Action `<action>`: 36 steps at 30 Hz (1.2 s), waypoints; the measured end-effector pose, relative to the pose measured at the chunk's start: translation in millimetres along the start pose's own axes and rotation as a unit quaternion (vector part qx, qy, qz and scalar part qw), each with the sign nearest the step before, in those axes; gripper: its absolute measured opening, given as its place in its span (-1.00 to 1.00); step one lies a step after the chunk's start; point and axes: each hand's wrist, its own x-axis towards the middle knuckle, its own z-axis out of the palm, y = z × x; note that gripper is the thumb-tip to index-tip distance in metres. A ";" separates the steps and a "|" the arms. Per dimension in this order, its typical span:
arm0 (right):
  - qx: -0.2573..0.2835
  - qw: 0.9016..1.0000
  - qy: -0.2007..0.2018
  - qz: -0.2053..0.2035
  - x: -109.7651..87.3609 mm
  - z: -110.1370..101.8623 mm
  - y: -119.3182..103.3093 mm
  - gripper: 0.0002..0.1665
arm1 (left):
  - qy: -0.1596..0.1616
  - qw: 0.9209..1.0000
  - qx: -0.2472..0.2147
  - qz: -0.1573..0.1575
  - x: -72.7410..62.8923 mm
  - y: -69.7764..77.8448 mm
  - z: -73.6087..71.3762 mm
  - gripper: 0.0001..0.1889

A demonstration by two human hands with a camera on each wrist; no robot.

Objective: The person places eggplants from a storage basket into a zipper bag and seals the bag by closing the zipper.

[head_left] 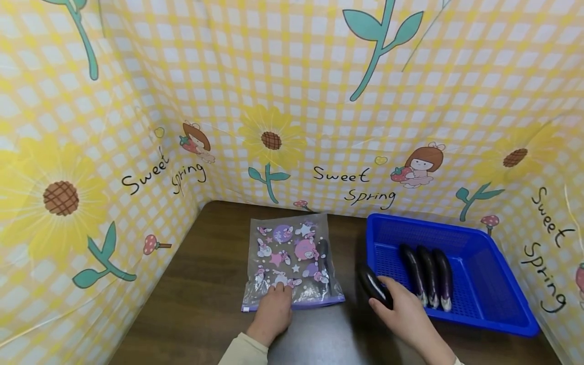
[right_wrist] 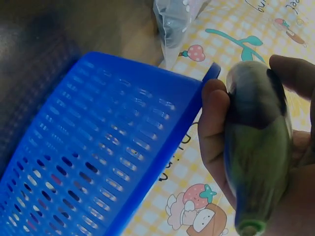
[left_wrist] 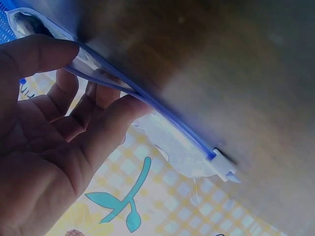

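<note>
A clear zip bag (head_left: 286, 253) printed with pink and purple cartoon figures lies on the table, its purple zip edge toward me. My left hand (head_left: 275, 310) holds the bag at this edge; in the left wrist view the zip lips (left_wrist: 106, 73) part between finger and thumb, and the white slider (left_wrist: 224, 163) sits at one end. A dark eggplant (head_left: 324, 261) shows inside along the bag's right side. My right hand (head_left: 403, 306) grips another eggplant (head_left: 373, 284) beside the basket, its stem end (right_wrist: 250, 226) seen close in the right wrist view.
A blue plastic basket (head_left: 483, 324) with slotted walls stands at the right, three eggplants (head_left: 431, 276) lying side by side in it. Brown wooden table (head_left: 196, 274) shows left of the bag. Yellow checked sheeting (head_left: 319, 116) surrounds the table at the back and sides.
</note>
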 end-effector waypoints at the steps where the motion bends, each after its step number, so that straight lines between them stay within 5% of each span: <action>1: 0.000 1.000 -0.001 0.001 -1.3 1.3 -1.3 -0.35 | 0.001 1.000 0.001 0.001 -0.1 0.2 -0.5 -0.71; 6: -0.007 1.000 0.005 -0.001 -9.3 12.7 -8.7 -0.33 | 0.014 1.000 0.008 0.003 -0.3 -0.6 -0.2 -0.72; 12: -0.004 0.997 0.046 -0.060 -23.1 39.4 -15.3 -0.40 | 0.019 1.000 0.008 0.001 -0.7 -0.2 -0.2 -0.72; 17: 0.012 0.997 -0.034 -0.061 -31.4 64.2 -17.6 -0.38 | 0.029 1.000 0.009 0.001 -0.9 0.0 2.4 -0.75; 23: 0.049 0.985 -0.151 -0.064 -33.8 97.0 -18.5 -0.36 | 0.052 0.998 0.020 0.005 -1.5 0.5 5.5 -0.71; 27: 0.024 0.985 -0.151 -0.080 -32.6 111.8 -19.3 -0.37 | 0.053 0.998 0.021 0.006 -1.3 2.0 6.1 -0.68; 36: -0.008 0.993 -0.113 -0.036 -25.4 127.7 -27.5 -0.39 | 0.042 0.999 0.025 -0.002 -0.8 5.6 5.4 -0.67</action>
